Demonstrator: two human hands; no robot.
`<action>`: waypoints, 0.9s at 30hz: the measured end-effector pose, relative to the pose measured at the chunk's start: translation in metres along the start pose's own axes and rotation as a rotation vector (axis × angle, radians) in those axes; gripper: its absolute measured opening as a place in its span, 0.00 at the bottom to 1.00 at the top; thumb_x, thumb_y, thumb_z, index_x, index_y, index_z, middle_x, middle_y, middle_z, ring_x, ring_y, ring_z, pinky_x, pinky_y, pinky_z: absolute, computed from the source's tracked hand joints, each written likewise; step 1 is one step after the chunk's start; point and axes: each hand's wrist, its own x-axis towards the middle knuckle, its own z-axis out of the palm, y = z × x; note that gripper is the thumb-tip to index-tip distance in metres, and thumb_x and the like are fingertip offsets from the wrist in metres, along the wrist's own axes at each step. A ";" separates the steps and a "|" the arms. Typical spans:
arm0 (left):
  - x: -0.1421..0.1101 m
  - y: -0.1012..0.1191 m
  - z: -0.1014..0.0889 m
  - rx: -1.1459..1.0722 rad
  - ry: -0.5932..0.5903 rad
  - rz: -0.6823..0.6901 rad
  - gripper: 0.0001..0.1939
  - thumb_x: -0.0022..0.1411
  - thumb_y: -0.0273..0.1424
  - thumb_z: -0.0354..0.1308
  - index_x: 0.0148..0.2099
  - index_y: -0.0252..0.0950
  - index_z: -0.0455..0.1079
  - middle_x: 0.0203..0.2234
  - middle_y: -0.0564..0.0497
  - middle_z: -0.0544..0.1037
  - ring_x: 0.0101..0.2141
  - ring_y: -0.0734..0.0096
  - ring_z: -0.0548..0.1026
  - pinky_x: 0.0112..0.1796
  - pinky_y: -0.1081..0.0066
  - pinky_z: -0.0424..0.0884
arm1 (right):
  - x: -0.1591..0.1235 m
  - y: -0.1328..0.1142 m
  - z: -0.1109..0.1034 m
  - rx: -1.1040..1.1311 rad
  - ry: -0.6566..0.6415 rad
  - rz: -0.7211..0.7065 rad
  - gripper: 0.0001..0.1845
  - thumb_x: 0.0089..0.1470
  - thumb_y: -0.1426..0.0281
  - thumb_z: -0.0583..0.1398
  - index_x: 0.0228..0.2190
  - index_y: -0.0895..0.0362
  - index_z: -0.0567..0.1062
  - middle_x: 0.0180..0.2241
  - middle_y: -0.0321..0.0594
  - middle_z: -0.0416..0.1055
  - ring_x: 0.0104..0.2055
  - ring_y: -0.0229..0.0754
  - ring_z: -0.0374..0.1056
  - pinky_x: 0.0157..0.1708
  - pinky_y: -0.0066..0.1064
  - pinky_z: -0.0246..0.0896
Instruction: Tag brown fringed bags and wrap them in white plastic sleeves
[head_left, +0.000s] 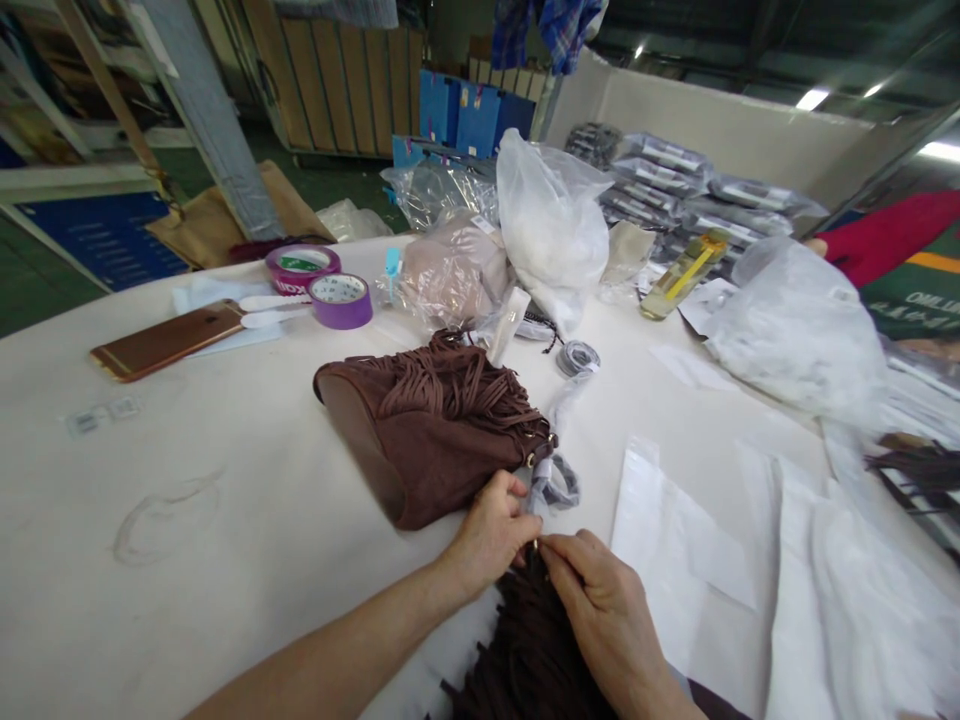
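Observation:
A dark brown fringed bag lies nearest me, cut off by the lower edge of view. At its top edge my two hands meet. My left hand is closed in a pinch at the end of a coiled strap in clear plastic. My right hand pinches a small metal piece, seemingly a strap clasp, between thumb and forefinger; the fingers partly hide it. Just beyond my left hand, a second brown suede bag lies on its side, fringe facing up, with metal rings at its right end.
On the white table are a phone, purple tape rolls, a wrapped bag, another coiled strap, a yellowish bottle, and plastic bags. White sheets lie right. A co-worker's red sleeve reaches in.

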 end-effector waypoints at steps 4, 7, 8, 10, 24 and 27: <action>-0.001 0.002 -0.006 0.083 -0.067 -0.018 0.09 0.55 0.26 0.50 0.39 0.36 0.53 0.16 0.63 0.62 0.13 0.80 0.62 0.15 0.81 0.60 | 0.001 -0.001 0.000 -0.034 -0.034 -0.002 0.16 0.57 0.68 0.49 0.30 0.54 0.76 0.23 0.36 0.66 0.26 0.37 0.66 0.27 0.26 0.57; -0.009 0.002 -0.016 0.200 -0.081 0.049 0.06 0.58 0.25 0.45 0.40 0.35 0.55 0.20 0.59 0.66 0.18 0.77 0.68 0.20 0.78 0.65 | 0.001 0.000 -0.001 -0.042 -0.051 -0.007 0.15 0.57 0.68 0.49 0.32 0.54 0.76 0.24 0.36 0.66 0.27 0.37 0.66 0.28 0.26 0.58; -0.013 0.002 -0.019 0.270 -0.069 0.092 0.07 0.57 0.23 0.45 0.39 0.35 0.57 0.21 0.57 0.66 0.20 0.77 0.69 0.22 0.78 0.65 | 0.001 0.000 0.000 -0.040 -0.052 -0.008 0.15 0.57 0.68 0.49 0.33 0.54 0.76 0.25 0.36 0.67 0.27 0.37 0.66 0.28 0.26 0.58; -0.021 0.002 -0.022 0.442 -0.044 0.163 0.08 0.53 0.19 0.46 0.35 0.34 0.60 0.23 0.55 0.67 0.24 0.75 0.69 0.26 0.76 0.65 | 0.001 0.001 0.000 -0.031 -0.053 -0.006 0.15 0.57 0.69 0.49 0.34 0.54 0.76 0.25 0.36 0.67 0.28 0.37 0.66 0.29 0.27 0.59; -0.031 -0.002 -0.013 1.024 -0.144 0.317 0.11 0.62 0.23 0.41 0.36 0.33 0.64 0.32 0.47 0.70 0.34 0.66 0.70 0.37 0.69 0.66 | 0.000 0.001 0.000 -0.092 -0.032 -0.051 0.15 0.57 0.70 0.48 0.36 0.56 0.74 0.27 0.39 0.69 0.29 0.38 0.68 0.31 0.28 0.63; -0.030 -0.002 -0.013 1.048 -0.108 0.321 0.11 0.60 0.22 0.41 0.37 0.32 0.64 0.31 0.46 0.70 0.34 0.65 0.70 0.37 0.67 0.67 | -0.002 -0.003 0.001 -0.177 0.019 -0.148 0.17 0.57 0.71 0.47 0.44 0.57 0.70 0.32 0.42 0.68 0.30 0.39 0.68 0.31 0.29 0.65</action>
